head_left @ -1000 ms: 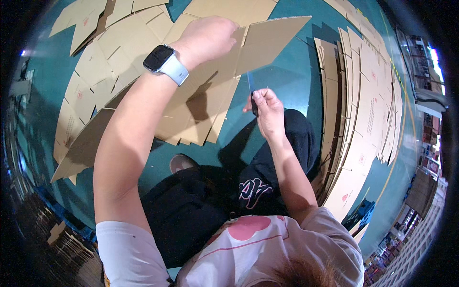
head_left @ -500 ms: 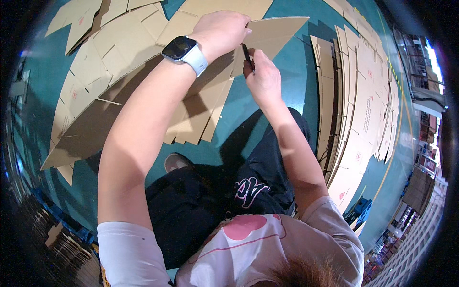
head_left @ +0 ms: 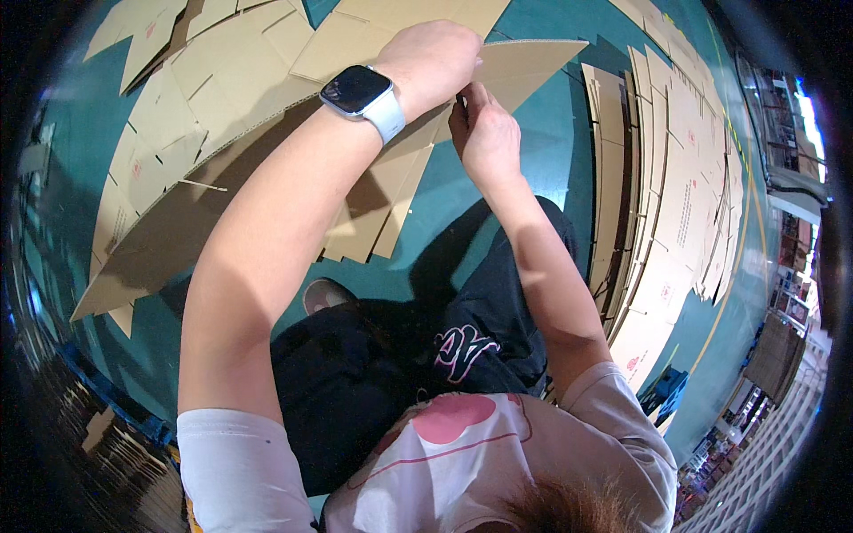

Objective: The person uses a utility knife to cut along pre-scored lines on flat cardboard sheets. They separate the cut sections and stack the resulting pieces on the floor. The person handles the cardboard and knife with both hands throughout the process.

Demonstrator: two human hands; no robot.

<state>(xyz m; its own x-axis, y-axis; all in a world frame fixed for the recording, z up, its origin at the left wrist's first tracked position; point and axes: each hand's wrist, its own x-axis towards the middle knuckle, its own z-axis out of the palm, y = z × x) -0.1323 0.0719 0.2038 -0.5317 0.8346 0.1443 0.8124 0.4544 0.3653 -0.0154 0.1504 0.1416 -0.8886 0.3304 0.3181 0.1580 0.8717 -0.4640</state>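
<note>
A large flat cardboard sheet [head_left: 200, 213] stands tilted across the view, its edge running from lower left to upper right. My left hand [head_left: 434, 55] is closed over its upper edge, the fingertips mostly hidden behind the hand. Just below, my right hand [head_left: 489, 142] grips a slim black tool [head_left: 461, 101], of which only a short piece shows; its exact kind is hidden. That hand is close against the sheet, beside the left fingers. A smartwatch [head_left: 357, 91] with a pale strap is on my left wrist.
Flat slotted cardboard pieces [head_left: 169, 111] lie at the upper left, and more cardboard [head_left: 382, 213] sits beneath the sheet. A long stack of cardboard [head_left: 657, 204] leans over at the right. My shoe [head_left: 327, 295] rests on the green floor [head_left: 551, 133].
Both hands and the sheet have shifted slightly; the left hand went a little right. My right hand has come up closer to the left fingers, and less of the black tool shows.
</note>
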